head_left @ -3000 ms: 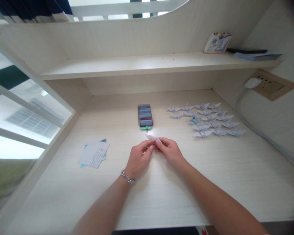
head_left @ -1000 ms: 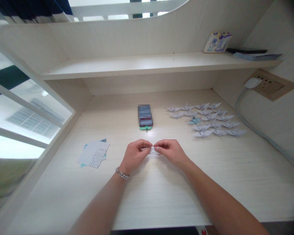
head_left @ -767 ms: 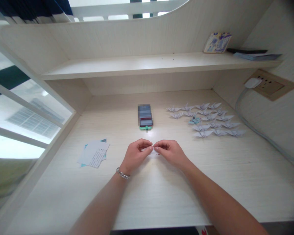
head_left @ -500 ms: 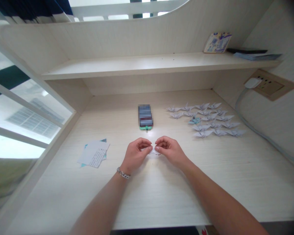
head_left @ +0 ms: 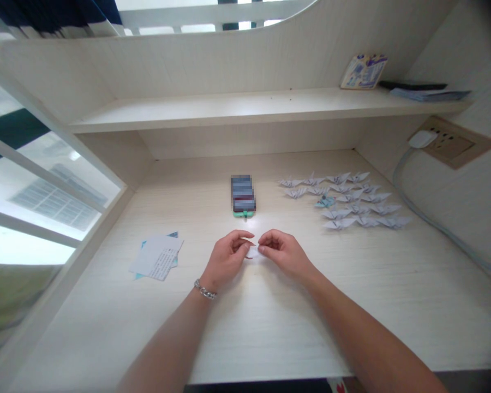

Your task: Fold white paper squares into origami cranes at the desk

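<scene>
A small piece of white folded paper (head_left: 253,252) is held between my two hands, low over the desk. My left hand (head_left: 228,252), with a silver chain bracelet (head_left: 205,290) at the wrist, pinches its left side with thumb and fingers. On its right side, my right hand (head_left: 283,251) grips the paper between thumb and curled fingers. My fingers cover part of the paper, so its full shape is hidden. Beyond my right hand, several white paper cranes (head_left: 366,221) stand in rows, with one blue paper crane (head_left: 325,202) among them.
A phone (head_left: 243,194) with a green edge lies beyond my hands. Paper sheets (head_left: 157,256), one with writing, overlap on the left of the desk (head_left: 265,333). A cable (head_left: 433,226) runs from the wall socket (head_left: 454,141) down the right side. A shelf (head_left: 213,112) crosses the back.
The fingers of my left hand have lifted and loosened slightly, and more of the white paper's left part shows. My right hand has barely shifted.
</scene>
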A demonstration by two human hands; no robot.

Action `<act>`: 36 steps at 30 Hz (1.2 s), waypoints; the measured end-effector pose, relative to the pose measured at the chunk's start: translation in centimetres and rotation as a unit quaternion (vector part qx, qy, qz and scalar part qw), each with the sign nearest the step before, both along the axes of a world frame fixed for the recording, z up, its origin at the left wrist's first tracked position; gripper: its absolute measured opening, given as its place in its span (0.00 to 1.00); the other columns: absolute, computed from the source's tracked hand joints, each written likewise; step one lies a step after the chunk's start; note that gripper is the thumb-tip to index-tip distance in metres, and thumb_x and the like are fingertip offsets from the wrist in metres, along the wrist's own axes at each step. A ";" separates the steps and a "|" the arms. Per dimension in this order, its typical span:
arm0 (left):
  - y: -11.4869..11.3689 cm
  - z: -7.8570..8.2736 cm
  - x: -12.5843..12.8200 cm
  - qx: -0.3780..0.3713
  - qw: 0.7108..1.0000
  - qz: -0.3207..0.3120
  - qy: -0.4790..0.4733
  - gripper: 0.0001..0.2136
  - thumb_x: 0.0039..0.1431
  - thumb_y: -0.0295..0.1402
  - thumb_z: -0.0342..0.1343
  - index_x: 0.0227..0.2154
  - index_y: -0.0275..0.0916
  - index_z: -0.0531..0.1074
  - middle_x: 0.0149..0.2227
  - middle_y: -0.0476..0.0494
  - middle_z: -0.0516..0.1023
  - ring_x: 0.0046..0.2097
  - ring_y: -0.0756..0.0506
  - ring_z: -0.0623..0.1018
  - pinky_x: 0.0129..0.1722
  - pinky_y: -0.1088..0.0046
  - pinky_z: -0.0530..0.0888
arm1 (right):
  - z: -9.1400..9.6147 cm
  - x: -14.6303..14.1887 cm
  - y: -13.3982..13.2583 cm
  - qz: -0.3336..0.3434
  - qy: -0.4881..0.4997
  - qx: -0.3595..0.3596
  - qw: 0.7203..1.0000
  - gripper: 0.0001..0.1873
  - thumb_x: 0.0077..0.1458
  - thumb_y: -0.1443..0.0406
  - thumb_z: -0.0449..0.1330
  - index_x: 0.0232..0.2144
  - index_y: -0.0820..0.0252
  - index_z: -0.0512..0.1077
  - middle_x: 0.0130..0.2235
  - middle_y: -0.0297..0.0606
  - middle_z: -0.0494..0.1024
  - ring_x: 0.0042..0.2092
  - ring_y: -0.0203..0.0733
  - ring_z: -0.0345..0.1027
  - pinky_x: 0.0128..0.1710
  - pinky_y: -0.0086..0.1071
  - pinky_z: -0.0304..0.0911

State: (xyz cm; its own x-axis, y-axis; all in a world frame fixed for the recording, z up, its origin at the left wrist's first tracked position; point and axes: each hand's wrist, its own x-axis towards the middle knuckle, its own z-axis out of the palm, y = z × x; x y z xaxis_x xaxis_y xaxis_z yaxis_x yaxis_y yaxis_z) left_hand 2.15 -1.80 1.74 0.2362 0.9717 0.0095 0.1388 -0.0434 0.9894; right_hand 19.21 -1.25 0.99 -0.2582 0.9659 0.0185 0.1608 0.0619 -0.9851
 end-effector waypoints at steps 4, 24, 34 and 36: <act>0.0 0.1 -0.1 0.018 1.000 0.001 0.024 0.11 0.51 0.33 0.55 0.38 0.36 0.69 0.34 0.42 0.76 0.37 0.48 0.76 0.37 0.72 0.73 | -0.1 0.1 0.1 -0.001 -0.009 0.003 1.000 0.05 0.45 0.67 0.58 0.29 0.60 0.70 0.28 0.34 0.73 0.30 0.36 0.66 0.31 0.29 0.61; 0.0 0.1 0.0 0.042 0.998 0.020 0.045 0.05 0.51 0.29 0.54 0.30 0.37 0.63 0.30 0.47 0.72 0.34 0.50 0.74 0.31 0.77 0.69 | -0.5 0.2 0.3 0.022 0.004 -0.011 1.000 0.08 0.44 0.71 0.56 0.30 0.62 0.72 0.31 0.37 0.76 0.32 0.37 0.69 0.33 0.30 0.62; 0.0 0.0 -0.2 0.067 0.994 0.025 0.082 0.07 0.53 0.32 0.53 0.35 0.38 0.67 0.33 0.45 0.74 0.36 0.49 0.74 0.35 0.75 0.70 | 0.1 -0.3 0.0 0.014 -0.061 0.003 0.998 0.07 0.49 0.64 0.57 0.30 0.61 0.73 0.30 0.36 0.76 0.32 0.38 0.69 0.34 0.30 0.62; 0.0 0.3 -0.2 0.077 0.990 0.000 0.122 0.07 0.53 0.33 0.52 0.34 0.38 0.70 0.34 0.45 0.75 0.36 0.49 0.74 0.37 0.74 0.70 | 0.3 -0.2 -0.1 0.015 -0.086 0.030 0.996 0.06 0.49 0.65 0.56 0.29 0.61 0.73 0.30 0.36 0.76 0.33 0.37 0.69 0.34 0.29 0.61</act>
